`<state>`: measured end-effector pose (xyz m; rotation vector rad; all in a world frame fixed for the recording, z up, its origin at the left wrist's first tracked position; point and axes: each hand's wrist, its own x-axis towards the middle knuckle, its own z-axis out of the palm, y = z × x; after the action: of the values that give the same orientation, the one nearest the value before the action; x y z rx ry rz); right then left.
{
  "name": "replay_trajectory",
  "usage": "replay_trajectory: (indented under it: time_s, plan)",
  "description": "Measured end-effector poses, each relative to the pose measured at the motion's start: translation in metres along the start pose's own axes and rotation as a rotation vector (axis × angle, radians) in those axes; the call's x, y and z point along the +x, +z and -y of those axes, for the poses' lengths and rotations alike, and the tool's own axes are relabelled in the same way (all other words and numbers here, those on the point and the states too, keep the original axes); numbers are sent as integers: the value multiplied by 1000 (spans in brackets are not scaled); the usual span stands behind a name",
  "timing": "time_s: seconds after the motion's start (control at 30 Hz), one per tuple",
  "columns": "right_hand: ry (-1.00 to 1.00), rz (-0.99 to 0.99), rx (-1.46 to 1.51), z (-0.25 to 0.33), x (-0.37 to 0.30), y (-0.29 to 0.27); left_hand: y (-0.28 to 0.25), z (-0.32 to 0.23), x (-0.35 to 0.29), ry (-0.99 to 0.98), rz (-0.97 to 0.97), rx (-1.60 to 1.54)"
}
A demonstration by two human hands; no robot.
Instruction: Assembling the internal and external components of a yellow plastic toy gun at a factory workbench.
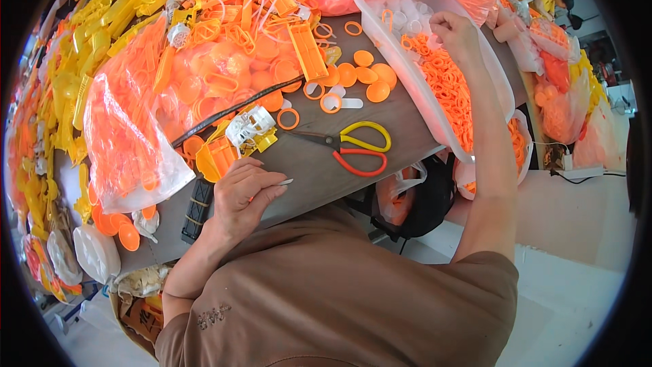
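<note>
My left hand (243, 197) is closed near the table's front edge, with a small flat white piece (286, 181) sticking out between thumb and fingers. A bit of orange also shows in this hand. Just beyond it lie an orange-and-yellow plastic part (219, 155) and a white part (250, 126) with metallic-looking pieces. Over at the right, my right hand (458, 35) has its fingers curled together above a long white plastic bin (422, 102). What they hold, if anything, is hidden. Small orange rings (445, 85) fill much of the bin, with translucent white cups (409, 13) at its far end.
Scissors (333, 141) with one yellow and one red handle lie mid-table. Orange discs (377, 90) and rings sit beyond them. A clear bag (129, 136) of orange parts and heaped yellow pieces (102, 34) cover the left. A black bag (435, 194) hangs below the table's edge.
</note>
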<state>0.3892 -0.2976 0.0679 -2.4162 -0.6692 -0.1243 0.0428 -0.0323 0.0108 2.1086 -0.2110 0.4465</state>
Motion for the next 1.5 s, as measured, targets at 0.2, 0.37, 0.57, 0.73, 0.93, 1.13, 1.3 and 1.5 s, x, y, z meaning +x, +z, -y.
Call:
replay_trajectory:
  time_s: [0.2,0.37,0.57,0.73,0.93,1.13,1.3,1.5]
  plan:
    - [-97,-45,-471,-38,30,52,-3,3,-2,-173,-30,-126]
    - [-107,-6,-684,-52,41,74,-7,0,0,-344,-111,-298]
    - [-118,15,-310,-13,34,12,-16,-7,10,-542,-131,-470]
    - [-87,367,567,131,-68,37,-16,-4,1,-477,-179,-495]
    - [-1,630,1120,159,-147,105,-17,-4,0,-320,-157,-460]
    - [139,700,1506,169,-165,140,-19,-3,-4,-247,-172,-356]
    - [79,698,1465,174,-162,142,-19,-2,-8,-313,-210,-387]
    - [-9,677,1427,176,-161,142,-22,-3,-8,-342,-189,-405]
